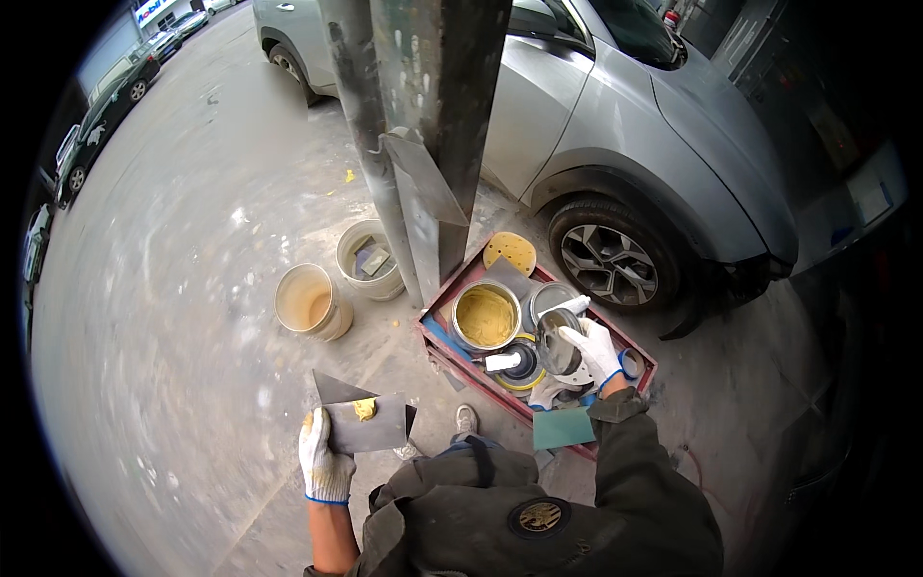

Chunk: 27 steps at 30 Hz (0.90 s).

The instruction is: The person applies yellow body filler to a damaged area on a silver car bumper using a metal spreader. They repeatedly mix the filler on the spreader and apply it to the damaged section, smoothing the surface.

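My gloved left hand [324, 464] is closed on the edge of a flat grey putty board [367, 430]. A dab of yellow putty [364, 409] sits on the board, and a darker triangular sheet shows behind it. My gloved right hand [593, 350] grips a round metal lid [554, 348], tilted on edge above a red tool cart [443, 360]. Left of the lid, an open can [464, 337] of yellow filler stands in the cart. A round sander [520, 365] with a yellow rim lies just below the can. Part of the lid is hidden by my fingers.
A yellow sanding disc [510, 252] lies at the cart's far corner, and a green sheet [564, 429] at its near edge. Two pale buckets [315, 306] stand left of a steel post [437, 144]. A silver car [615, 115] is parked beyond the cart.
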### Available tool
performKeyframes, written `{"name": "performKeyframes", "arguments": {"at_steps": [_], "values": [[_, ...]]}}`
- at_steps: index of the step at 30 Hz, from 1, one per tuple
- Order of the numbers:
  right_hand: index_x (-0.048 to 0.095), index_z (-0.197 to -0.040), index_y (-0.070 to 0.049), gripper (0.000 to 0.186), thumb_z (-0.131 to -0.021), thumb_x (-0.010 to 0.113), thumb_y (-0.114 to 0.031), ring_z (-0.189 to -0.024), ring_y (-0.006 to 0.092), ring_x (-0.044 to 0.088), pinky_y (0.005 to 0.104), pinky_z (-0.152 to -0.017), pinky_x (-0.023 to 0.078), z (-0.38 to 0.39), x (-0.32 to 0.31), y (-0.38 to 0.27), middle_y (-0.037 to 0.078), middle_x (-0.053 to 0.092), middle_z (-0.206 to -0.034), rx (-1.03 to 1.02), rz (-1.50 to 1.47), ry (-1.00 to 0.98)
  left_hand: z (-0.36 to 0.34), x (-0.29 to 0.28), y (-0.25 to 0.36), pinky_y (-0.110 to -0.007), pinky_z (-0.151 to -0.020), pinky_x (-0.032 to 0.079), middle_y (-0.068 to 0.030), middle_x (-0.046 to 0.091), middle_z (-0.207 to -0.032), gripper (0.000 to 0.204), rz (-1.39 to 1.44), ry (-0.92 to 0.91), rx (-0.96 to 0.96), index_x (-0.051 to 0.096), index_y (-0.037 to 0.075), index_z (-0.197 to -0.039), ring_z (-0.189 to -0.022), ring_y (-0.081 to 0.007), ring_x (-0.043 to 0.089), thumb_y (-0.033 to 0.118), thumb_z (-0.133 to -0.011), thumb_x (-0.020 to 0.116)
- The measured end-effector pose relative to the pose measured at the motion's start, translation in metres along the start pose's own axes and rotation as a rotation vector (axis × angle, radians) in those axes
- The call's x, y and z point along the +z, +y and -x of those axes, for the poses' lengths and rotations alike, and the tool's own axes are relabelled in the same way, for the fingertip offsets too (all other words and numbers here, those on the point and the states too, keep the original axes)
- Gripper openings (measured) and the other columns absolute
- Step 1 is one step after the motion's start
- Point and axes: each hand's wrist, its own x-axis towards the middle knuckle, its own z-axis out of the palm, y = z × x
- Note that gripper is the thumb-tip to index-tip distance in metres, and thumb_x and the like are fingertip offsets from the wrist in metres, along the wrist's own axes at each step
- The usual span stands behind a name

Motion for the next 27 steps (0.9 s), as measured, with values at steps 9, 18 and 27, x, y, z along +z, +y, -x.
{"name": "performKeyframes", "arguments": {"at_steps": [9,18,27], "values": [[0.067,-0.103,-0.013,0.028,-0.079,0.073,-0.026,-0.085,0.0282,0.062,0.0419,-0.071,0.051,-0.01,0.124,-0.032,0.008,0.063,-0.087,-0.914,1.071,0.046,0.006,-0.019,0.0,-0.028,-0.066,0.055,-0.0001,0.064,-0.09,0.006,0.07,-0.01,0.022,0.061,0.01,-0.1,-0.077,-0.0119,0.064,0.016,-0.098,0.063],[0.068,-0.105,-0.012,0.024,-0.084,0.067,-0.022,-0.095,0.0277,0.061,0.0416,-0.085,0.048,-0.001,0.154,0.006,0.006,0.064,-0.104,-0.925,1.048,-0.079,0.018,-0.038,-0.001,-0.03,-0.07,0.056,-0.0012,0.066,-0.092,0.009,0.124,0.031,0.05,0.062,0.01,-0.103,-0.08,-0.0133,0.064,0.016,-0.098,0.063],[0.069,-0.109,-0.006,0.028,-0.084,0.067,-0.02,-0.113,0.0286,0.057,0.043,-0.099,0.042,-0.006,0.167,0.025,0.008,0.065,-0.119,-0.991,0.917,-0.012,0.022,-0.029,-0.004,-0.033,-0.073,0.057,-0.0024,0.067,-0.096,0.009,0.155,0.065,0.008,0.062,0.01,-0.104,-0.084,-0.0156,0.066,0.017,-0.097,0.063]]}}
